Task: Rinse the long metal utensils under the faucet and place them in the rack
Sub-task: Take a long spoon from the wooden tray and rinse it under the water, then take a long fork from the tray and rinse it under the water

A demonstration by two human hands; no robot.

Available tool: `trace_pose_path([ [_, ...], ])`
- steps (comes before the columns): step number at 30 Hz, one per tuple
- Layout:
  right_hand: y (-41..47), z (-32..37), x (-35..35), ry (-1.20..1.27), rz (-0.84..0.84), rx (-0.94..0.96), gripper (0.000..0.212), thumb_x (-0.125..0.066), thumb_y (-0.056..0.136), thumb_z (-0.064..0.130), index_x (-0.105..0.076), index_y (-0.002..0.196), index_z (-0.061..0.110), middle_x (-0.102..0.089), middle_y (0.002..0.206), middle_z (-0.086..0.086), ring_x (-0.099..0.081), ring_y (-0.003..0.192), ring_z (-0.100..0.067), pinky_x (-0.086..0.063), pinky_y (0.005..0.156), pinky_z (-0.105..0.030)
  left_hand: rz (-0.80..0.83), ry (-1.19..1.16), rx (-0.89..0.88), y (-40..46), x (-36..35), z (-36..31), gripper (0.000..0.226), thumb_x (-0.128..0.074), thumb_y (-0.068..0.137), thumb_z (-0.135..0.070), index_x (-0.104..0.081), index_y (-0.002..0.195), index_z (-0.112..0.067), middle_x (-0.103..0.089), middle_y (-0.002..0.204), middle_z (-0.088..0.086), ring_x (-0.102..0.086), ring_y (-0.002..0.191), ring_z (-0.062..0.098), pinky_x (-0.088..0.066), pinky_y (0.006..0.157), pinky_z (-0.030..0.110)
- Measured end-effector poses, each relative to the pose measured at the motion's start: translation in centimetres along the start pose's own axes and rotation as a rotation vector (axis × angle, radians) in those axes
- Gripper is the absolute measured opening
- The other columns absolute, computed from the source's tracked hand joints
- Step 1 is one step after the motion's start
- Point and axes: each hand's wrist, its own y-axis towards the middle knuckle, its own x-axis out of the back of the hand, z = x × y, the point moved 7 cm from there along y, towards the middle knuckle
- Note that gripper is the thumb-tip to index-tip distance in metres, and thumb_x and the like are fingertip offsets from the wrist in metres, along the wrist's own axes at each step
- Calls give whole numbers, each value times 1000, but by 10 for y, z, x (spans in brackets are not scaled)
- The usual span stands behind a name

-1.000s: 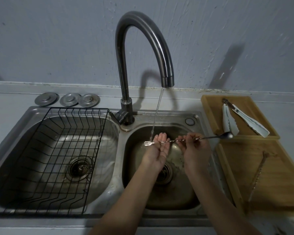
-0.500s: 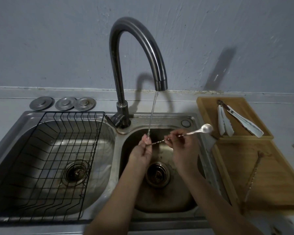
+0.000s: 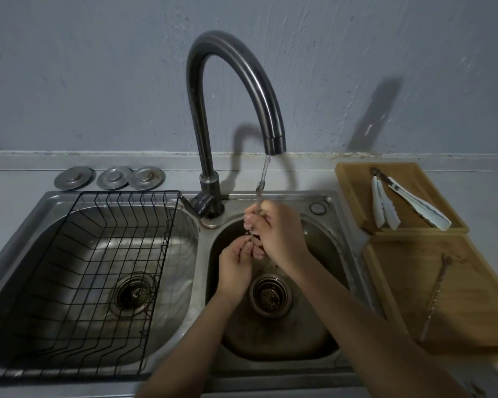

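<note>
We have both hands pinched on the wet spoon, upright under the faucet mid-frame. Likely slips into the drain; thin, slick stem.

no readable text, labels, brands or numbers anywhere, dim lighting may be hiding fine markings

Both hands hide most of the long utensil, and the rack is cut off at the near-left edge.

Black wire rack, dark faucet (grey wall), tan boards.
</note>
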Motion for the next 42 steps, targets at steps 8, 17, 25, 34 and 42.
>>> trace_pose_path([
  [8,-11,-7,14,-52,-190,-13,13,-56,88,7,-68,93,7,-73,85,-3,-67,77,-7,-54,76,-20,10,98,-103,10,-2,-21,18,-52,90,-9,-68,85,-15,-69,74,0,-63,69,12,-49,63,26],
  [17,-13,-8,19,-60,-164,30,9,-64,84,11,-68,83,3,-74,85,-7,-67,74,-10,-50,64,-10,16,-38,-39,9,2,-16,27,-58,86,0,-66,73,-23,-69,61,-16,-59,60,-4,-47,60,10],
  [25,-7,-24,32,-89,-158,-29,20,-53,92,21,-66,96,7,-73,84,-7,-67,74,-14,-56,70,-29,-151,-6,31,8,21,10,14,-56,88,1,-64,83,-9,-63,75,-5,-59,58,-14,-46,61,1],
  [34,-75,-108,156,-863,-403,-461,35,-58,84,27,-50,117,21,-54,121,-14,-47,113,-30,-38,94,-39,-24,412,69,11,15,38,13,-62,85,-13,-63,74,-18,-64,73,0,-62,74,20,-44,70,27],
  [42,-123,-173,178,-833,-37,-1049,58,-38,93,24,-18,141,-2,-21,147,-30,-22,133,-44,-18,111,-48,92,594,204,-1,7,58,9,-65,83,-17,-67,84,-9,-64,78,5,-60,83,22,-38,73,26],
])
